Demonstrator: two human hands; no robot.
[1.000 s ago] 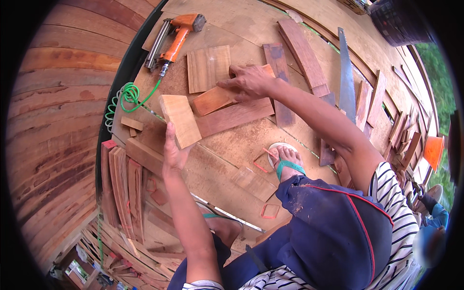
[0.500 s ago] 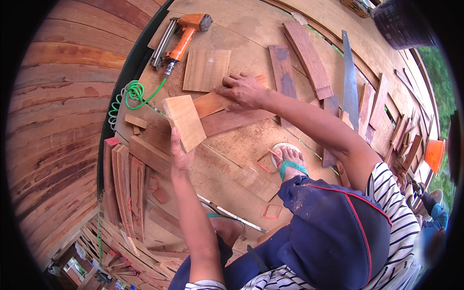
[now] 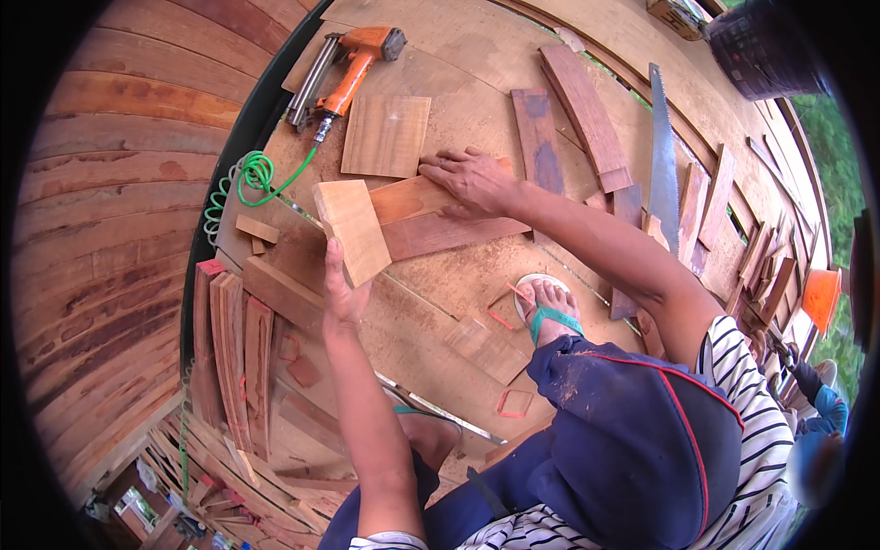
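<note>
On the plywood floor [image 3: 458, 284], left hand [image 3: 341, 295] grips a pale square wood offcut [image 3: 352, 229], held up tilted above the boards. Right hand [image 3: 469, 177] lies flat, fingers spread, pressing a reddish plank [image 3: 403, 200] just below a square board [image 3: 386, 136]. Orange nail gun [image 3: 346, 69] with green coiled hose [image 3: 249, 176] sits near; handsaw [image 3: 662, 165] well apart at right.

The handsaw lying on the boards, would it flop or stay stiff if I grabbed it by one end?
The handsaw has a long, thin blade, so it would likely flex and wobble somewhat. It lies flat, so rolling seems unlikely. Its toothed edge probably makes a careless grip risky.
</note>
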